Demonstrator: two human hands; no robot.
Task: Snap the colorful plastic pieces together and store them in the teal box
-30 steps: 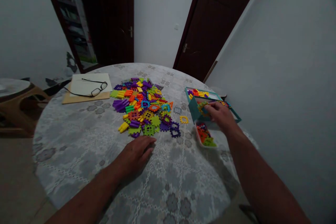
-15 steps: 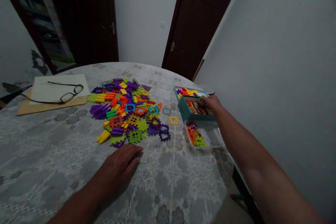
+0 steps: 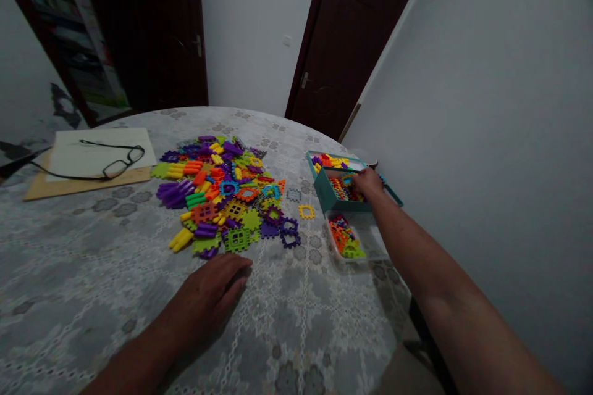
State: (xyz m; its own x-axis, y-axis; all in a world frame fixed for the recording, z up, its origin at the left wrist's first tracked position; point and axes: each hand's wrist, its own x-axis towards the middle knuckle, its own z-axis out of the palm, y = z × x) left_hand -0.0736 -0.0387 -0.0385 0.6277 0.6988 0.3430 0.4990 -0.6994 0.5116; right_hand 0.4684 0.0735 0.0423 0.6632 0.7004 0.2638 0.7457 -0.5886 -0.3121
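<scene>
My left hand (image 3: 215, 287) lies on the tablecloth, thumb and fingers stretched out and holding nothing. Just beyond its fingertips is a heap of colourful plastic building pieces (image 3: 250, 220), notched squares and tubes. My right hand (image 3: 369, 183) reaches into a teal box (image 3: 328, 197) with rows of small coloured pieces (image 3: 341, 189) inside. Its fingers are bent downward, and a small blue-and-yellow bit shows at their tips; what they grip is too small to make out. A clear plastic tub (image 3: 345, 265) with orange, red and green pieces sits in front of the box.
Behind the teal box lies a shallow teal tray (image 3: 311, 163) with yellow, red and purple pieces. A yellow square frame (image 3: 306, 212) lies apart from the heap. Black-framed glasses (image 3: 115, 169) rest on paper over a wooden board (image 3: 92, 184) at left. A wall (image 3: 486, 105) rises at right.
My right hand has shifted a little left and lower inside the teal box, uncovering the box's right end. My left hand stays where it was.
</scene>
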